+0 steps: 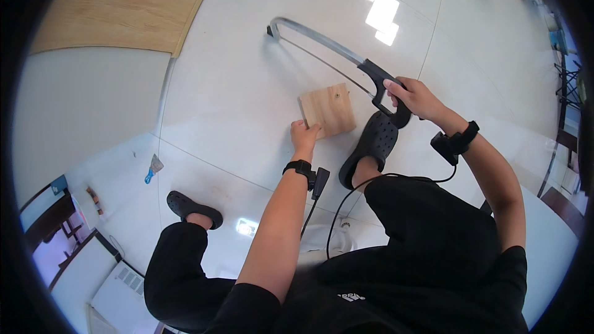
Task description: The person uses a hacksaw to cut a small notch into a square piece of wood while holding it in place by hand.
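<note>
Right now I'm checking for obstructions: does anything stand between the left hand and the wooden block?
Nothing visible does: the left hand touches the wooden block at its near-left corner. The hacksaw, in the right hand, isn't between them.

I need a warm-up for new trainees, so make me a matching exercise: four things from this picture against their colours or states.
1. hacksaw
2. wooden block
3. scraper
4. left clog

A. partly blue, touched by neither hand
B. held at its lower-left corner by the left hand
C. black, worn
D. gripped by its handle in the right hand

Pairs: 1-D, 2-B, 3-A, 4-C
</note>
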Tool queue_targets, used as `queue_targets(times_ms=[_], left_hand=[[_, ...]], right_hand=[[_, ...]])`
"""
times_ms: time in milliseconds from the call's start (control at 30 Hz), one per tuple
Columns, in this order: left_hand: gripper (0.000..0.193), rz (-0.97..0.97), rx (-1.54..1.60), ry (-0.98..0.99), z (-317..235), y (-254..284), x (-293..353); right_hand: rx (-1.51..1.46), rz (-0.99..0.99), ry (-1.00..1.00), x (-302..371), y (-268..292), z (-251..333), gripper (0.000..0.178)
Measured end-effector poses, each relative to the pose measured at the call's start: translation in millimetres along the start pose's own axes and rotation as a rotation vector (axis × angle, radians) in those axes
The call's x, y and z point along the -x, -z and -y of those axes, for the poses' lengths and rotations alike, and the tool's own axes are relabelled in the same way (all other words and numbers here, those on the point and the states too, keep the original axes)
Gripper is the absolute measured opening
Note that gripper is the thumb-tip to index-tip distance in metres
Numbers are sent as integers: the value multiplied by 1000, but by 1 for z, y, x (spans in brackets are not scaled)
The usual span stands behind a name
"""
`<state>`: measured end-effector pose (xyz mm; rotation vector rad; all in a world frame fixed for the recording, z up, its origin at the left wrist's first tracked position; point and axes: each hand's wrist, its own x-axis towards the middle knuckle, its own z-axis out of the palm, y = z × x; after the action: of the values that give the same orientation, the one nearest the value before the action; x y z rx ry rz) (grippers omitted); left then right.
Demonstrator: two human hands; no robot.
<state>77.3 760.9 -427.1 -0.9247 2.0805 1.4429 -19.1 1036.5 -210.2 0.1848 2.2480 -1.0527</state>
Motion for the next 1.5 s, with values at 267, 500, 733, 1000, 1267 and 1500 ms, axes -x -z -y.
queue_targets(times_ms=[267,500,733,1000,1267,1500], left_hand=[[48,-123,63,-54,-1,-6,-4],[36,-144,145,41,-16,-8,8],[28,-105,175,-84,3,-6,6],[35,33,394,58,-12,-3,25],[41,167,640,123,-10,-6,43],[44,39,361,-9,-65,29,78]], right_hand=[[-313,115,-94,-56,-23,-13,52],[-552,242,-285,-96,-33,-62,49],[-990,390,-471,-104,-78,-83,20],[-1088,402,-499,-97,-76,-75,24],[-1140,475,-518,-95,-77,-71,22],[-942,341,-431,-62,-56,-24,24]])
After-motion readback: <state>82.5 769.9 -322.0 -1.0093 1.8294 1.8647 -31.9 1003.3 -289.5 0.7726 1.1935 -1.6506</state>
